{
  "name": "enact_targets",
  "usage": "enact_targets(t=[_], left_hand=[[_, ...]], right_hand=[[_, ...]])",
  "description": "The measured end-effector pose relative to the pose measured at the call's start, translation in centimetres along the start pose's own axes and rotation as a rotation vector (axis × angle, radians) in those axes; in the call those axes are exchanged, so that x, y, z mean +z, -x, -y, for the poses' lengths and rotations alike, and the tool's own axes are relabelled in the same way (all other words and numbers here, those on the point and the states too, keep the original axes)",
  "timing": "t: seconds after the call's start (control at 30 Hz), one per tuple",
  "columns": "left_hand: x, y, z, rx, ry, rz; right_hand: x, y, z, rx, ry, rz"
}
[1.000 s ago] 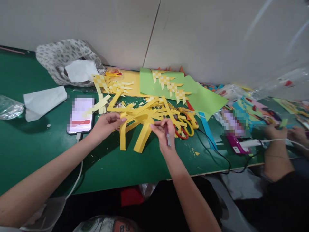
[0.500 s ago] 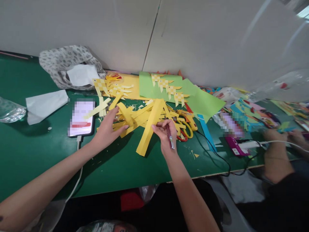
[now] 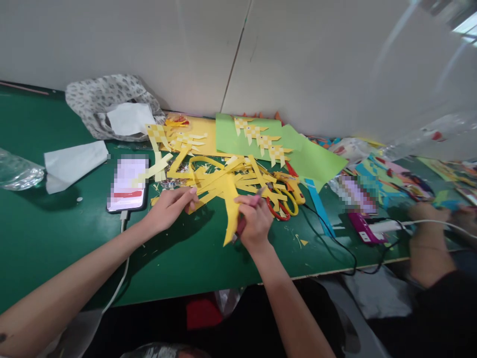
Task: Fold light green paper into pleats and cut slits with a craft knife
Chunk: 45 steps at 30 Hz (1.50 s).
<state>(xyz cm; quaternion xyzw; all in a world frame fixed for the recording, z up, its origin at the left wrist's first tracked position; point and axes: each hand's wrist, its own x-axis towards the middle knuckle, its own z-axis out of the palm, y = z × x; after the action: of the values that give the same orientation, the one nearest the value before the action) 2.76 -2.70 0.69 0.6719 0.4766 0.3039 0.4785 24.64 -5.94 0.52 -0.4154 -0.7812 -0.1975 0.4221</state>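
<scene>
A heap of yellow paper strips (image 3: pixel 219 179) lies on the green table (image 3: pixel 55 228). My left hand (image 3: pixel 169 208) rests on the heap's near left edge, its fingers closed on a strip. My right hand (image 3: pixel 254 221) is closed round a dark red pen (image 3: pixel 241 226) and also grips a wide yellow strip (image 3: pixel 231 211) that hangs down toward the table's front. Scissors with red and yellow handles (image 3: pixel 285 196) lie just right of my right hand.
A phone (image 3: pixel 128 183) on a white cable lies left of the heap. Woven yellow paper fish sit on green sheets (image 3: pixel 313 159) at the back. White tissues (image 3: pixel 74 159) and a patterned cloth bag (image 3: pixel 100 102) are far left. Another person's hands (image 3: pixel 425 214) work at the right.
My right hand has turned over and closed tighter on the pen and strip, moving nearer. The wide strip has swung from slanting to hanging almost straight. My left hand has closed on the heap's edge.
</scene>
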Motion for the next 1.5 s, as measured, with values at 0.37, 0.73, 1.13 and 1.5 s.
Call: enact_targets(t=[0.37, 0.73, 1.13, 1.5], left_hand=[[0.2, 0.0, 0.0, 0.013, -0.12, 0.199], [0.3, -0.3, 0.8, 0.041, -0.142, 0.074], [0.2, 0.3, 0.1, 0.103, -0.448, 0.058], [0.0, -0.3, 1.5, 0.301, -0.627, 0.094]], right_hand=[[1.2, 0.4, 1.3, -0.236, 0.246, 0.411], [0.1, 0.3, 1.0, -0.088, -0.027, 0.636], [-0.2, -1.1, 0.4, 1.14, -0.964, -0.045], [1.0, -0.2, 1.0, 1.262, -1.036, -0.062]])
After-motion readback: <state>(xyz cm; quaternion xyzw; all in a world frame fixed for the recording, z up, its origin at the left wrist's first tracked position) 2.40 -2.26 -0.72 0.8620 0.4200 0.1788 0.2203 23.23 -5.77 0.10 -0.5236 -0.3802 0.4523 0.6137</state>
